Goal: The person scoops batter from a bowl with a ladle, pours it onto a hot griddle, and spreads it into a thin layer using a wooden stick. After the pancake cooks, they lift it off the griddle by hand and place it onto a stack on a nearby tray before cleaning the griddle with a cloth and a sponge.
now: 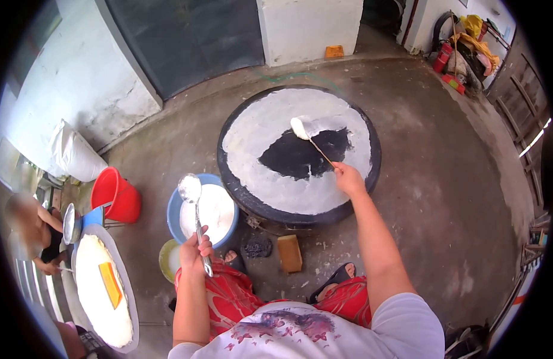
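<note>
My right hand [348, 179] is closed around the thin handle of a batter spreader [299, 128], whose end is thickly coated in white. That end touches the white batter layer on a large round black griddle [224, 149]. Batter covers most of the surface, with a bare dark patch [291, 155] in the middle. My left hand [196, 251] grips the metal handle of a ladle [190, 188]. White batter coats its bowl, which hangs over the left rim of a blue basin [172, 218] of white batter [207, 209].
A red bucket [116, 194] and a white sack [79, 152] stand left. Nearby, an oval board [131, 335] bears a white mass and a yellow scraper [110, 285]; a person [40, 230] sits beyond. A brick-like block [289, 253] lies near my feet.
</note>
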`<state>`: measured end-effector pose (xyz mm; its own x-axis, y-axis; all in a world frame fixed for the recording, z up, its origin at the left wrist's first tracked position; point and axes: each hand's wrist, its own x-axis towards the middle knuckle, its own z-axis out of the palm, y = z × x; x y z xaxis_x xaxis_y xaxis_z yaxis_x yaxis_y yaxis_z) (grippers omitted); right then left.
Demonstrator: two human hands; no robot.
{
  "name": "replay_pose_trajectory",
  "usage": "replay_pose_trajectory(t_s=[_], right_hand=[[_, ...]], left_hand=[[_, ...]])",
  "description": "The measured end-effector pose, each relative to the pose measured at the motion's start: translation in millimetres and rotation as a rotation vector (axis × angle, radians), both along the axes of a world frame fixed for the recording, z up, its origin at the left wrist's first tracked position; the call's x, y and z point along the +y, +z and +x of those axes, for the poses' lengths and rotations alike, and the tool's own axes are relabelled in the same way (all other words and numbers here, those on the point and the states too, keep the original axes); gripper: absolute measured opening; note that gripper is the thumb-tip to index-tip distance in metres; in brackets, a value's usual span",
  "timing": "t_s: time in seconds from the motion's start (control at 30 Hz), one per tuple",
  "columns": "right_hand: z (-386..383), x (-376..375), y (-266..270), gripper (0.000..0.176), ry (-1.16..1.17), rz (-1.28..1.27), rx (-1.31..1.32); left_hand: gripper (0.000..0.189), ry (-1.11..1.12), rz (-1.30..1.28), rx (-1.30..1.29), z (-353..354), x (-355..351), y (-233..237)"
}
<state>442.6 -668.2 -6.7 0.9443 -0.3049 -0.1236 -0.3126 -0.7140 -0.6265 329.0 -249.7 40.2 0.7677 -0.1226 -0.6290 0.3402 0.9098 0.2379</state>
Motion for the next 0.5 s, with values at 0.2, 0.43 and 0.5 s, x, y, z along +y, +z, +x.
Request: replay_pose_trajectory(t_s=[0.2, 0.43, 0.5], right_hand=[[6, -22, -32, 0.028, -0.199, 0.104, -0.105], [-8, -11, 13, 0.028, 0.216, 0.084, 0.041], [-13, -11, 4, 0.027, -0.093, 0.062, -0.01]], left_hand=[[0.029, 0.0, 0.032, 0.003, -6, 3, -2], [0.029, -0.004, 0.025, -0.002, -2, 5, 1], [0.029, 0.0, 0.063, 0.0, -5, 4, 1]])
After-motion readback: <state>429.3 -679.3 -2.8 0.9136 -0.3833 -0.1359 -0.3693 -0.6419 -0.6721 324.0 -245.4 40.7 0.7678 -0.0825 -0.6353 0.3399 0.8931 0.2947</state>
